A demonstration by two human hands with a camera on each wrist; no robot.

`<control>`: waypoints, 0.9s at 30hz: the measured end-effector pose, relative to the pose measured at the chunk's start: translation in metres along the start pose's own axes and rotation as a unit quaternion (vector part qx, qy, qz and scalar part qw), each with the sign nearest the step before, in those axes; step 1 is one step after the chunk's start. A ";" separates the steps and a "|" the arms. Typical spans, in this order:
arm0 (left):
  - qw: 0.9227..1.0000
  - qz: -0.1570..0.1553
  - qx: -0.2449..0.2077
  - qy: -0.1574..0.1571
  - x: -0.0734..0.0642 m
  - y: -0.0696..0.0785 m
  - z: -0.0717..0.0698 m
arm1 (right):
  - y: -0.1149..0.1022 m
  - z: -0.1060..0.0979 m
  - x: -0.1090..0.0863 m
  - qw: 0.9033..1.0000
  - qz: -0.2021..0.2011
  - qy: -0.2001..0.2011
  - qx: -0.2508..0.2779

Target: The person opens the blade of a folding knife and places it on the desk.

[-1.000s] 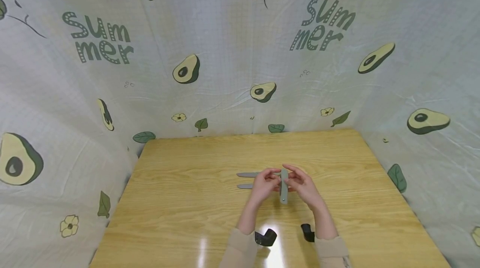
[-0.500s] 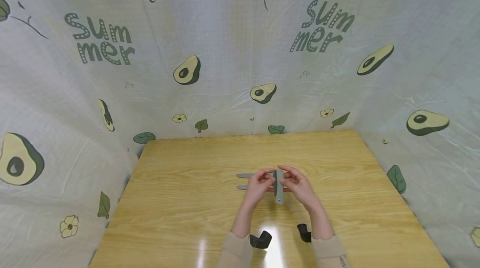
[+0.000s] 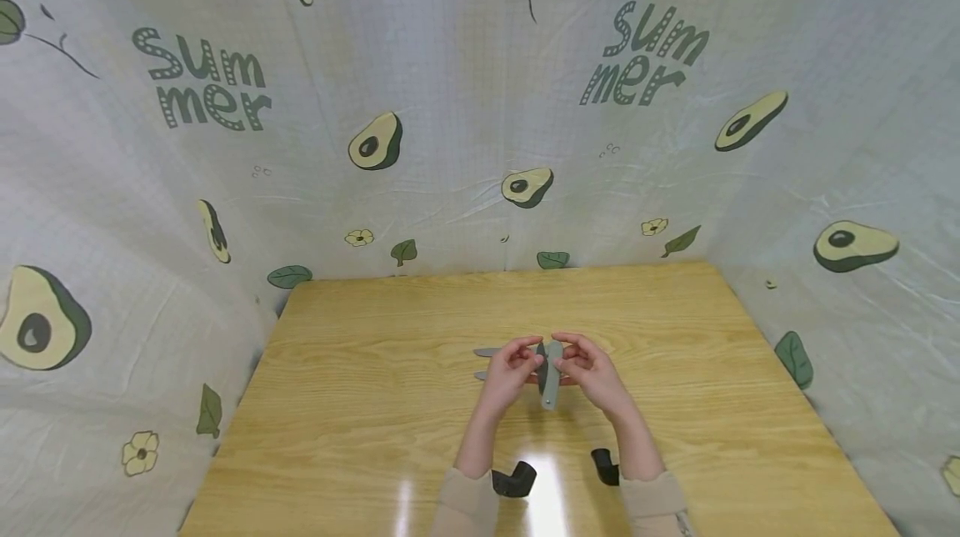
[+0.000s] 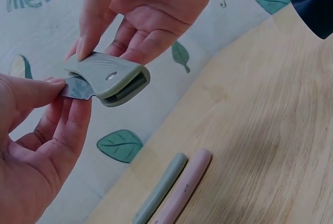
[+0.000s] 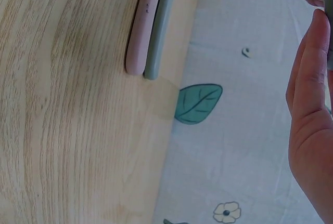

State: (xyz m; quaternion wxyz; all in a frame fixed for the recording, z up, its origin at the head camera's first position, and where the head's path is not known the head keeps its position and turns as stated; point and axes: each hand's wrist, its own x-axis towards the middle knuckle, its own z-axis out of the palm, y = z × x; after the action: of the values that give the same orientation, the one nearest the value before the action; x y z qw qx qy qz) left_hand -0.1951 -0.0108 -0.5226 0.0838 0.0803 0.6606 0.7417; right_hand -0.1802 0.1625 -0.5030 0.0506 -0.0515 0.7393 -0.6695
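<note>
A green-handled folding knife (image 4: 112, 73) is held between both hands above the table, its blade partly swung out of the handle. In the left wrist view, my left hand (image 4: 36, 146) pinches the blade (image 4: 78, 88) between thumb and fingers. From the other side my right hand (image 4: 151, 11) grips the handle. The head view has the left hand (image 3: 506, 378) and the right hand (image 3: 596, 378) side by side with the knife upright between them. Only an edge of the handle shows at the right of the right wrist view.
Two knives lie parallel on the wooden table (image 3: 360, 404), one with a pink handle (image 5: 140, 31) and one with a green handle (image 5: 160, 34). Their blade tips show left of the hands. A black wrist mount (image 3: 514, 480) sits by each sleeve. Avocado-print cloth (image 3: 442, 62) surrounds the table.
Both hands have shifted slightly left with the folding knife. Its blade stands farther out from the handle than a second ago. The knives on the table have stayed put.
</note>
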 end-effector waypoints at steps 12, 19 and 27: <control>0.999 -0.002 -0.008 0.032 0.000 0.002 -0.005 | -0.001 -0.002 -0.001 1.000 0.007 0.016 0.022; 0.996 0.009 -0.060 0.063 0.000 0.005 -0.012 | 0.001 -0.003 -0.001 0.996 -0.002 0.053 0.076; 0.986 0.043 -0.106 0.119 0.000 0.003 -0.013 | 0.001 0.000 -0.002 0.988 -0.003 0.112 0.110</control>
State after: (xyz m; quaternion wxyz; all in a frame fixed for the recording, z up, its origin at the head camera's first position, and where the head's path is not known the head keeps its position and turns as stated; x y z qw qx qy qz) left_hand -0.1979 -0.0239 -0.5209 -0.0196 0.0105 0.5791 0.8149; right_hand -0.1781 0.1628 -0.5038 -0.0289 0.0270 0.6619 -0.7486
